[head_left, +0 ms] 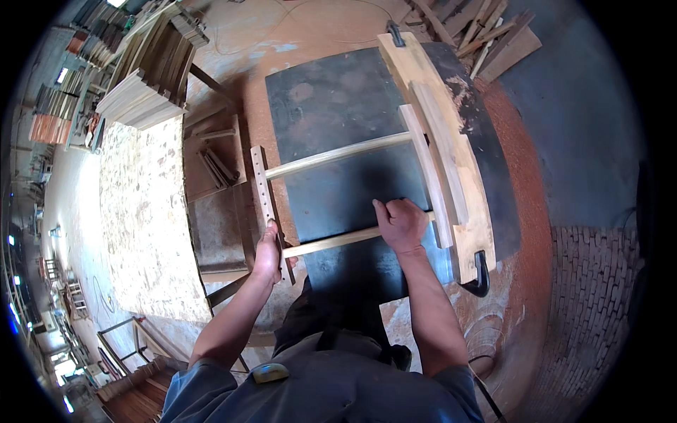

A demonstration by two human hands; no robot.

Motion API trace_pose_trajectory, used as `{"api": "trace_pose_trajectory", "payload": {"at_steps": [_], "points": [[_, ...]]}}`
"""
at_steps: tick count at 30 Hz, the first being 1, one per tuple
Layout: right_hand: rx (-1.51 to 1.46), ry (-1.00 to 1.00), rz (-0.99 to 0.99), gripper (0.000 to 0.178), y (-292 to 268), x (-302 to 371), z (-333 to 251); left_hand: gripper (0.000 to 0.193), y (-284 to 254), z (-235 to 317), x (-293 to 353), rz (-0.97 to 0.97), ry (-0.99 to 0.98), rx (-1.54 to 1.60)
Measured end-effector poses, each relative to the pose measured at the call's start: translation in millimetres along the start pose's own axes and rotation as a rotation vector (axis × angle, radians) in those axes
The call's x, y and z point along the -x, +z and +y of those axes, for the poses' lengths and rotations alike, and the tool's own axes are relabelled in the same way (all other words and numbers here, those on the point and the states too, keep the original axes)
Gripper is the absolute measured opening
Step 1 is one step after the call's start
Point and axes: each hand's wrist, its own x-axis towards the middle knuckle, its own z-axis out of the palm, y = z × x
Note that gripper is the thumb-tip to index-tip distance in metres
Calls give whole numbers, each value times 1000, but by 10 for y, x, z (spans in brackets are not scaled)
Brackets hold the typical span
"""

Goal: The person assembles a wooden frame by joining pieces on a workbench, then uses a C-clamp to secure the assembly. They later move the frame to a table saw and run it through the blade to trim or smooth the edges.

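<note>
A ladder-like wooden frame lies over the dark worktop (324,99). Its left rail (261,180) has a row of small holes, and its right rail (425,169) is plain. A far crossbar (338,154) and a near crossbar (331,241) join the two rails. My left hand (268,252) grips the near end of the left rail, thumb on top and fingertips showing underneath. My right hand (403,224) is closed in a fist round the near crossbar beside the right rail. The right rail lies alongside a thick pale board (463,243) fixed along the worktop.
Black clamps sit at the board's far end (396,34) and near end (481,275). A plywood-topped table (141,218) stands left, with stacked wooden slats (144,99) beyond it. Scrap wood (501,39) is heaped at the far right. Sawdust covers the floor around the worktop.
</note>
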Motion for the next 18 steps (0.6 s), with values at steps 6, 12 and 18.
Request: {"api": "trace_pose_trajectory", "payload": {"at_steps": [6, 12, 18], "points": [[32, -35, 9, 42, 46, -199, -13, 57, 24, 130, -164, -89, 31, 67], [-46, -13, 25, 43, 198, -390, 10, 47, 128, 358, -165, -11, 3, 94], [-17, -19, 89, 39, 304, -555, 49, 46, 168, 552, -328, -47, 5, 78]]}}
